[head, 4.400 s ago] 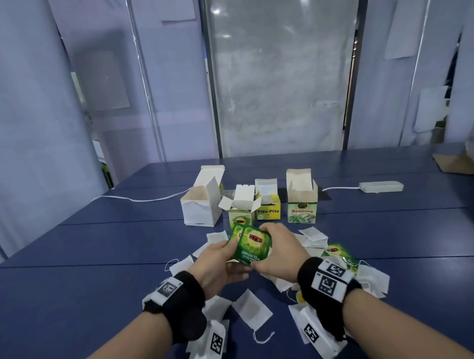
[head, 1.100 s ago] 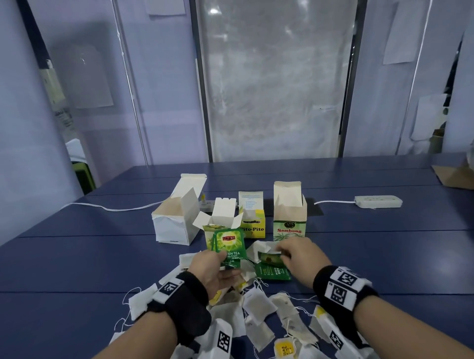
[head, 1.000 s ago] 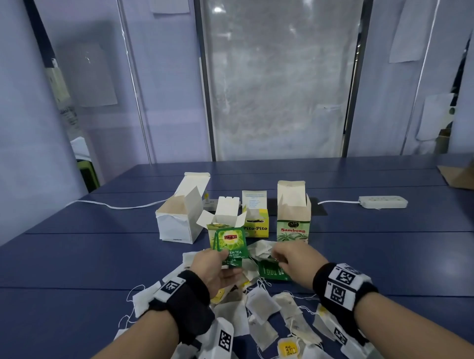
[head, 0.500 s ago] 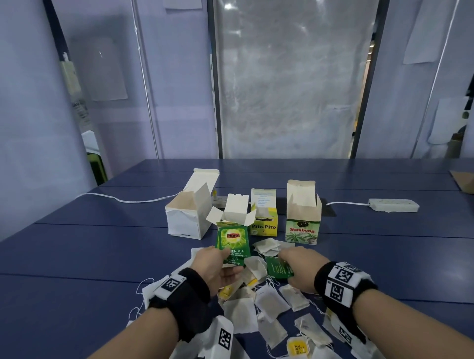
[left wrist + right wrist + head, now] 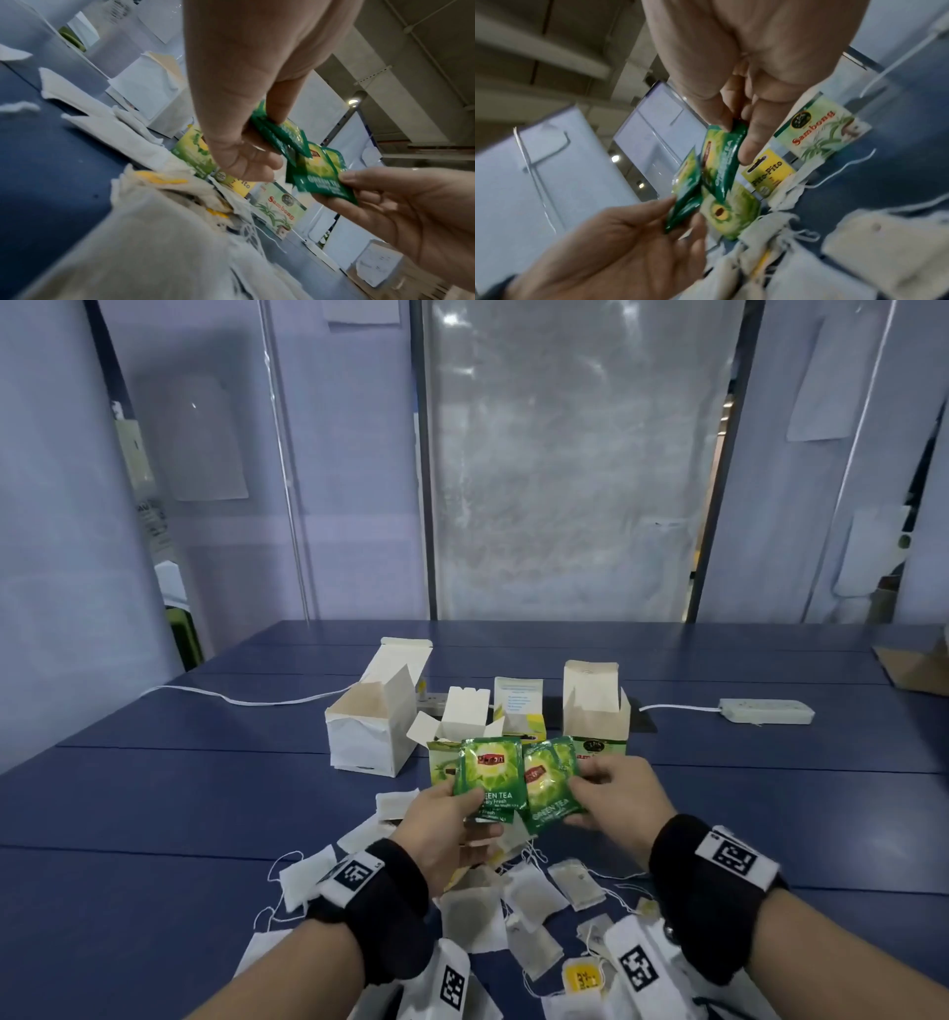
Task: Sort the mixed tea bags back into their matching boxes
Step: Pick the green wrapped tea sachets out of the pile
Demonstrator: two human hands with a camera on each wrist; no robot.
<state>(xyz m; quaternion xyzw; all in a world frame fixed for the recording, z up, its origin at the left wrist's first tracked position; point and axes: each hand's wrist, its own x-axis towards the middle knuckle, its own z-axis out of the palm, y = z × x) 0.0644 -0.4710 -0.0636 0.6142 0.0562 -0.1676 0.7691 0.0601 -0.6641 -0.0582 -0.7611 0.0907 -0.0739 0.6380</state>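
Note:
My left hand (image 5: 452,819) pinches a small stack of green tea sachets (image 5: 490,775) upright above the pile. My right hand (image 5: 606,793) pinches another green tea sachet (image 5: 549,780) and holds it edge to edge with that stack. Both sachet groups show in the left wrist view (image 5: 318,170) and the right wrist view (image 5: 721,164). Just behind them stands the open green tea box (image 5: 444,752), partly hidden. The yellow Pito-Pito box (image 5: 521,716) and the Sambong box (image 5: 593,711) stand open to its right. An open white box (image 5: 372,726) stands at the left.
Several white paper tea bags (image 5: 529,901) with strings lie scattered on the blue table (image 5: 154,814) under and in front of my hands. A white power strip (image 5: 765,711) with a cable lies at the far right. A cardboard piece (image 5: 914,667) sits at the right edge.
My right hand lifted a green sachet off the pile and brought it up beside the stack in my left hand. The left hand stayed raised with its sachets.

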